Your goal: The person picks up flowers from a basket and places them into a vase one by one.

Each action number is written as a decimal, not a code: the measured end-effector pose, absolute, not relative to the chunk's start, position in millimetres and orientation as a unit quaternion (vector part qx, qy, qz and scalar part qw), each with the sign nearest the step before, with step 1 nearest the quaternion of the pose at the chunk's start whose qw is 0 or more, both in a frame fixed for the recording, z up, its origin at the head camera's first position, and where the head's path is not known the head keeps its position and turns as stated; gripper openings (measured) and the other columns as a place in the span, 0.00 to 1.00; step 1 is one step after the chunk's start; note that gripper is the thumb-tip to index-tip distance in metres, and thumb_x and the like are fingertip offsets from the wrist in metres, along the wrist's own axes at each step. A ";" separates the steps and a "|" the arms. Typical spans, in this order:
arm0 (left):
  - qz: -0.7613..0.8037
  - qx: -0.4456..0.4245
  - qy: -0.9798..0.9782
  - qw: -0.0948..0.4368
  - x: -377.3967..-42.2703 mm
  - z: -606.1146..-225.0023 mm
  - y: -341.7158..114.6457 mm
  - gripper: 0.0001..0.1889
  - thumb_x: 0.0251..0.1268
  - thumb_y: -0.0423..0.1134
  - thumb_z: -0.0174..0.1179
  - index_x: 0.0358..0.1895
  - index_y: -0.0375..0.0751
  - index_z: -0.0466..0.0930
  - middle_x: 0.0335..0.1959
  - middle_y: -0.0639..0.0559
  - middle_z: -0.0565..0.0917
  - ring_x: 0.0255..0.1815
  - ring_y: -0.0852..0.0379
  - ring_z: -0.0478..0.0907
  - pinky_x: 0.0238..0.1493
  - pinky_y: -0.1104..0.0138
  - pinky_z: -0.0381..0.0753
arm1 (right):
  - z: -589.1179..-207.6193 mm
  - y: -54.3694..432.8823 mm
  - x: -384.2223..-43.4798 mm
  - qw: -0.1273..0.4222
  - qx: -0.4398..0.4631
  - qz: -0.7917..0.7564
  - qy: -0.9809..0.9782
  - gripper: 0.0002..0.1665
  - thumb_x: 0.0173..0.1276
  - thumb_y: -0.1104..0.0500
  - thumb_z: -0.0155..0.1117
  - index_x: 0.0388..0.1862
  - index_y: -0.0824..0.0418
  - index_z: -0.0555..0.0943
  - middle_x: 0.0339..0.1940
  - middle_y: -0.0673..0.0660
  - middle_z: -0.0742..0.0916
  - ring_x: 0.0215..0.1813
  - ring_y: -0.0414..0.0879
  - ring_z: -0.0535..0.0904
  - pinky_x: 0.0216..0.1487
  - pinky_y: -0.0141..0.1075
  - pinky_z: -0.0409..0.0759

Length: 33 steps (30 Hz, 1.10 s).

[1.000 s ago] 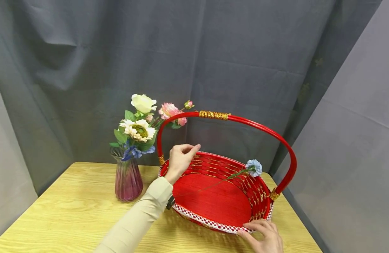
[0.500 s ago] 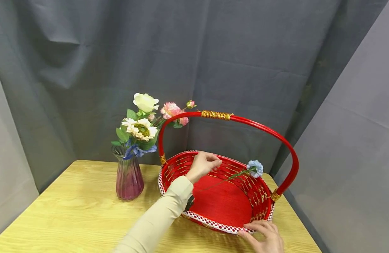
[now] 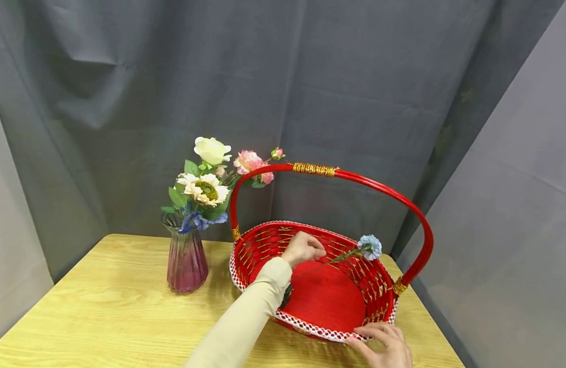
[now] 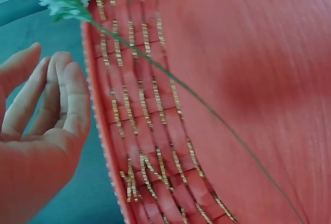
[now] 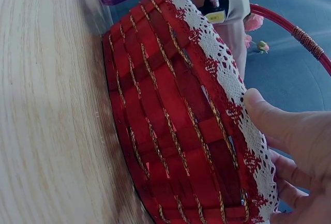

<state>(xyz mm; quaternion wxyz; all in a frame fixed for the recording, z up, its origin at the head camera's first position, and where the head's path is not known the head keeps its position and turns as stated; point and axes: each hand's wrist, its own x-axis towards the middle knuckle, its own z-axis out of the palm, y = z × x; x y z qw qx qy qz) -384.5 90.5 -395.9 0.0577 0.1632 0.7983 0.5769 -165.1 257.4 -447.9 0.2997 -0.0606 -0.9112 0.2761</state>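
Note:
A red woven basket with white lace trim and a tall arched handle stands on the table. Inside it lies a light blue carnation, its long green stem slanting across the basket floor and its bloom at the right-hand rim. My left hand hovers over the basket's middle. In the left wrist view its fingers are loosely bent, the thumb apart from them, with nothing between. At the front right, my right hand pinches the laced rim, thumb outside and fingers reaching over to the inner side, as the right wrist view confirms.
Left of the basket stands a purple-tinted glass vase with a white rose, a cream flower, pink blooms and blue petals. The basket handle arches over the work. Grey curtains hang behind the wooden table.
My left hand has moved right and lower, from the basket's left side to over its middle. The right hand stays on the rim, and the carnation lies as before.

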 end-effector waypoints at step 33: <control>0.423 0.203 0.881 0.055 -385.6 -421.1 101.9 0.07 0.48 0.26 0.70 0.32 0.39 0.90 0.29 0.54 0.89 0.30 0.63 0.75 0.31 0.74 0.75 | -444.2 255.4 -165.8 0.270 -0.077 0.274 -0.920 0.13 0.39 0.47 0.85 0.22 0.42 0.87 0.30 0.41 0.84 0.40 0.41 0.74 0.36 0.36 0.75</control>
